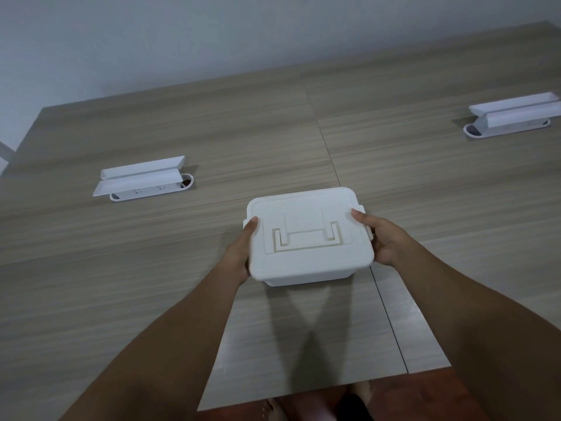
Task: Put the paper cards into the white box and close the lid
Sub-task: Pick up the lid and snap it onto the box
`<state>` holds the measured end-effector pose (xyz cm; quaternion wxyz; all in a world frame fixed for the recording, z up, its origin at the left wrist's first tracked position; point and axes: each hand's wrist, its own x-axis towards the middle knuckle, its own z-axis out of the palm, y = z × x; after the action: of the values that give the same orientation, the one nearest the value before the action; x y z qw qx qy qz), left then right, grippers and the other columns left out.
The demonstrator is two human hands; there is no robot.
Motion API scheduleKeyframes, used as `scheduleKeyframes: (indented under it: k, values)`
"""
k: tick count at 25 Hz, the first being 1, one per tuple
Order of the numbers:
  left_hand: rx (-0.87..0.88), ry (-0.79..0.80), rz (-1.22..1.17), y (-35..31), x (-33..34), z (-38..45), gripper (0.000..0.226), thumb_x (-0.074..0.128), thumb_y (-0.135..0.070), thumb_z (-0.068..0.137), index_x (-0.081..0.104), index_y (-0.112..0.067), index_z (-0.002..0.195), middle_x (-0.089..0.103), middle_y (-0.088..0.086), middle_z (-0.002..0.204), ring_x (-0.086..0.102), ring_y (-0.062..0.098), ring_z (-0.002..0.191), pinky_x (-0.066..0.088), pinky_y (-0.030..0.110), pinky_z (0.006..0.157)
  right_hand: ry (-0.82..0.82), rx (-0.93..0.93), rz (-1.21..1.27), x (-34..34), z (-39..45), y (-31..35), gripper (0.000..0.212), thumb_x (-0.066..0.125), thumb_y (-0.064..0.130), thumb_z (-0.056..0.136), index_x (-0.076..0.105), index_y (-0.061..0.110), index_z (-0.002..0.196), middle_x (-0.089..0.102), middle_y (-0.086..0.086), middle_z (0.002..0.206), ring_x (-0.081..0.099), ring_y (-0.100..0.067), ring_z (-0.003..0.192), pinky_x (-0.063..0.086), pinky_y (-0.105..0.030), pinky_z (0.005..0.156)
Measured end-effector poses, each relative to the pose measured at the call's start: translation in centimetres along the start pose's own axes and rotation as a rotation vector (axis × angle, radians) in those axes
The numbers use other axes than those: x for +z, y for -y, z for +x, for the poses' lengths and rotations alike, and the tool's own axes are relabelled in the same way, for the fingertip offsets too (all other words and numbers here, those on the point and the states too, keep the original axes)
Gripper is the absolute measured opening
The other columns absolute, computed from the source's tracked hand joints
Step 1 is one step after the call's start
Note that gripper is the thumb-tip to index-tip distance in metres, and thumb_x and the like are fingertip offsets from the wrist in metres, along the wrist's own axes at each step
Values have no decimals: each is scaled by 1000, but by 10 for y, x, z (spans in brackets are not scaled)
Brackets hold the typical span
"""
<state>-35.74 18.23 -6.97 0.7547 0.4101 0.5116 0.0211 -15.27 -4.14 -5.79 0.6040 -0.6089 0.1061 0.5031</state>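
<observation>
On the wooden table (151, 268), the lidded white box (306, 238), left hand (239, 253) and right hand (384, 238) clasped on its sides.

A: Dim, flat, cool-grey light. Two soft shadows fan toward the near edge from under the white box (306, 238).

B: Pale sheen on the table (151, 268), near right. Box lid nearly blown out, low contrast. Wide-angle bends far edges; corners soft, slightly smeared.
</observation>
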Motion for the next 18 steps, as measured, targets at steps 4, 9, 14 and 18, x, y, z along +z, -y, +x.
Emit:
scheduleKeyframes:
  k: [4, 9, 14, 18]
  values:
    - [-56, 159, -25, -1, -16, 0, 66, 80, -54, 68, 69, -20, 123, 71, 8, 124, 65, 31, 118, 45, 57, 104, -140, -57, -135, 8, -8, 10, 46, 82, 34, 72, 69, 11, 109, 74, -7, 108, 70, -28, 96, 57, -44, 83]
    - [28, -3, 145, -12, -10, -10, 62, 76, -59, 69, 71, -17, 114, 76, 5, 110, 70, 28, 102, 53, 47, 95, -544, -444, -514, 35, -8, -7, 30, 61, 37, 89, 70, 13, 103, 71, -10, 108, 64, -31, 101, 45, -33, 80]
    - [328, -414, 459, -13, 11, -25, 40, 64, -44, 87, 64, -7, 72, 64, 7, 73, 61, 28, 74, 46, 34, 68, -694, -507, -728, 47, -5, -21, 35, 44, 41, 96, 65, 17, 110, 69, -14, 109, 60, -37, 105, 37, -33, 77]
    - [463, -583, 691, -4, 30, -30, 45, 43, -37, 100, 65, 1, 92, 68, 17, 90, 64, 36, 90, 44, 35, 76, -699, -538, -758, 49, -5, -22, 33, 40, 38, 98, 61, 17, 112, 69, -12, 108, 61, -37, 105, 43, -38, 81]
